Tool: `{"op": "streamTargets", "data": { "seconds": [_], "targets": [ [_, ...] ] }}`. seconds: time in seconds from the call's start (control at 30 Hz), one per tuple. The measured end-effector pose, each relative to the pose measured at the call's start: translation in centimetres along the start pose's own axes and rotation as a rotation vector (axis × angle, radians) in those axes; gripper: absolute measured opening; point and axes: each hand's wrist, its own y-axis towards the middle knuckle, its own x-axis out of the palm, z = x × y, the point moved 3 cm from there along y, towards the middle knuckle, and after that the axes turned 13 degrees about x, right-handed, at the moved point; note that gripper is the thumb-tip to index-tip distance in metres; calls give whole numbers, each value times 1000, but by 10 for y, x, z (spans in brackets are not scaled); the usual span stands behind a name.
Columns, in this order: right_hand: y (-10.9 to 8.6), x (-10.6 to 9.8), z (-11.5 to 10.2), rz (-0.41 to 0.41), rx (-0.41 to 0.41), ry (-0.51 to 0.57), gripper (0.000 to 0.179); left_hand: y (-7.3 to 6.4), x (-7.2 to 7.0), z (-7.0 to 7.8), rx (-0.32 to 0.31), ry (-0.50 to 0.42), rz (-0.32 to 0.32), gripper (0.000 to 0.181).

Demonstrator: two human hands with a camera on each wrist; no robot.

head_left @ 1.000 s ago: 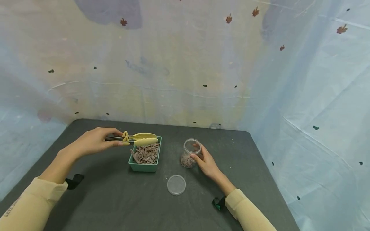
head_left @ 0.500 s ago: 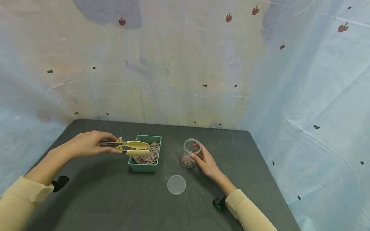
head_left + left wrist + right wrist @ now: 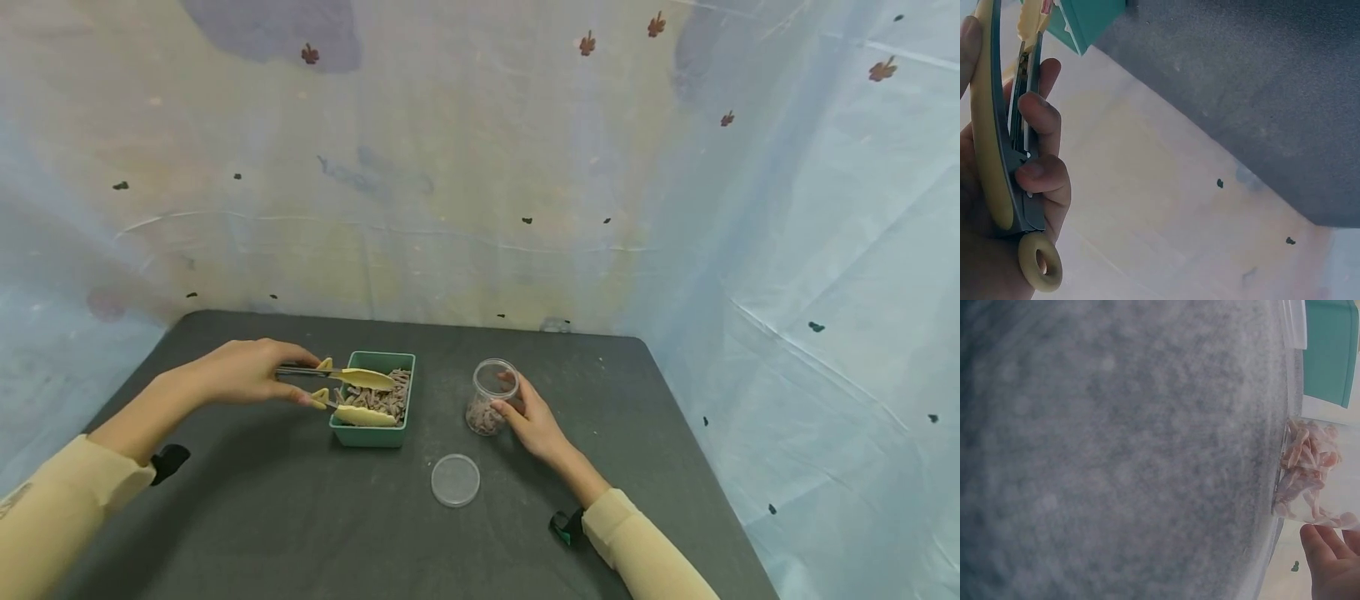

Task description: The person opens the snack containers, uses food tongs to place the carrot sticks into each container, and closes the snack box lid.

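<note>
My left hand (image 3: 258, 372) grips a pair of yellow-tipped tongs (image 3: 365, 379), its fingers wrapped round the handle in the left wrist view. The two tong arms stand spread over a green rectangular tub (image 3: 371, 436) filled with greyish-brown strips (image 3: 386, 398). Farther right, my right hand (image 3: 534, 423) holds a clear jar (image 3: 495, 377) from its right side, thumb and fingers round the wall. The jar stands lidless and upright on the table, with similar strips (image 3: 1310, 462) in its lower part.
A round clear lid (image 3: 455, 481) lies flat on the dark table (image 3: 337, 525), in front of and between the tub and the jar. Behind the table's far edge hangs a pale patterned plastic sheet (image 3: 450, 167), which also runs down the right side.
The tongs have first drawn back left, then come forward again lower over the tub, and their arms have spread apart. My right hand and the jar have stayed in place.
</note>
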Motion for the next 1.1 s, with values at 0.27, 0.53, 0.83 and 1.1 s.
{"op": "streamTargets", "data": {
  "seconds": [0.27,0.53,0.83,1.1],
  "targets": [
    [1,1,2,-9,2,13,57,11,3,2,16,28,-29,77],
    [1,0,1,-3,6,9,59,27,-2,10,33,80,-65,74],
    [1,0,-1,5,6,-8,58,33,-4,14,34,81,-97,68],
    [0,-1,0,7,14,-16,59,33,-3,15,30,57,-101,69]
  ]
}}
